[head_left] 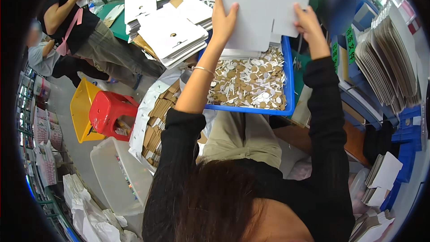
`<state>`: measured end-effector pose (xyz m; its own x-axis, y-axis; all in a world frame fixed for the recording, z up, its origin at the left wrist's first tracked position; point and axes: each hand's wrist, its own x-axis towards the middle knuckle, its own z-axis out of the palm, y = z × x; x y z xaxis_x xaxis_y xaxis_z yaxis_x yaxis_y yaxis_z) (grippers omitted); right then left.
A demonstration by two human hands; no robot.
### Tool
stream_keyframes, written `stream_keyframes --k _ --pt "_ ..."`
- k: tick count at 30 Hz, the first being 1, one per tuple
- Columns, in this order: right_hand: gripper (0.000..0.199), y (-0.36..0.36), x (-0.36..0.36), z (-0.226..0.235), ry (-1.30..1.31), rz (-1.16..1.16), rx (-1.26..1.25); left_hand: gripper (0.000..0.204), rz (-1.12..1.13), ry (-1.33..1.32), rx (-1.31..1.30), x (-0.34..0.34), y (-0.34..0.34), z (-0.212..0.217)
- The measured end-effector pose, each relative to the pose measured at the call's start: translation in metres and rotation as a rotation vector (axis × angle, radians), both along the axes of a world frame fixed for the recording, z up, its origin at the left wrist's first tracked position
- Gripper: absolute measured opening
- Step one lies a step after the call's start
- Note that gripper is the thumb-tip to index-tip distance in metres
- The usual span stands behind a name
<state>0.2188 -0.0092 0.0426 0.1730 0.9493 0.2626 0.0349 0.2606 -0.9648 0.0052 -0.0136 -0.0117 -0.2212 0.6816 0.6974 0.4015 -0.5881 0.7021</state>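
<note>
Beside stacked cardboard blanks [172,36], a blue tray [289,76] holds punched-out scraps [248,83].

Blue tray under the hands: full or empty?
Nearly full: the blue tray holds a dense layer of small white and brown cardboard punch-outs across its floor.

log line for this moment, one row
left hand: holds white die-cut card | right hand: holds same card | below: blue tray of punched scraps

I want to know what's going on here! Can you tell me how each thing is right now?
Left hand: gripping the white cardboard sheet.
Right hand: gripping it too.
White cardboard sheet: flat, held up.
Blue tray: full of punched-out scraps.
Cardboard stack: piled flat.
Red stool: upright.
</note>
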Motion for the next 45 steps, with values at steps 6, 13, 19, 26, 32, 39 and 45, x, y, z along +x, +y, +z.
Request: stream_keyframes --k 6,13,19,26,32,39,45 --pt "0.027 -0.009 -0.039 0.004 -0.015 0.052 -0.014 0.062 0.198 0.117 0.006 -0.005 0.028 -0.020" --pt "0.034 0.027 -0.020 -0.014 -0.022 0.111 -0.129 0.061 0.384 0.232 0.041 -0.009 0.035 -0.032" --pt "0.035 0.037 -0.007 -0.027 -0.022 0.111 -0.172 0.059 0.403 0.208 0.176 -0.004 0.023 -0.027" --pt "0.023 -0.051 0.023 -0.019 0.027 0.151 0.015 0.053 -0.161 -0.340 0.014 0.011 -0.096 0.021" --pt "0.019 -0.130 0.028 -0.021 0.076 0.080 -0.178 0.045 -0.085 0.004 -0.077 0.015 -0.121 -0.046" --pt "0.021 -0.130 0.027 -0.043 0.114 -0.056 -0.170 0.043 -0.222 -0.162 -0.262 0.029 -0.130 -0.046" --pt "0.019 -0.122 0.031 -0.046 0.232 -0.016 -0.156 0.042 -0.153 -0.011 -0.225 0.017 -0.123 -0.045"
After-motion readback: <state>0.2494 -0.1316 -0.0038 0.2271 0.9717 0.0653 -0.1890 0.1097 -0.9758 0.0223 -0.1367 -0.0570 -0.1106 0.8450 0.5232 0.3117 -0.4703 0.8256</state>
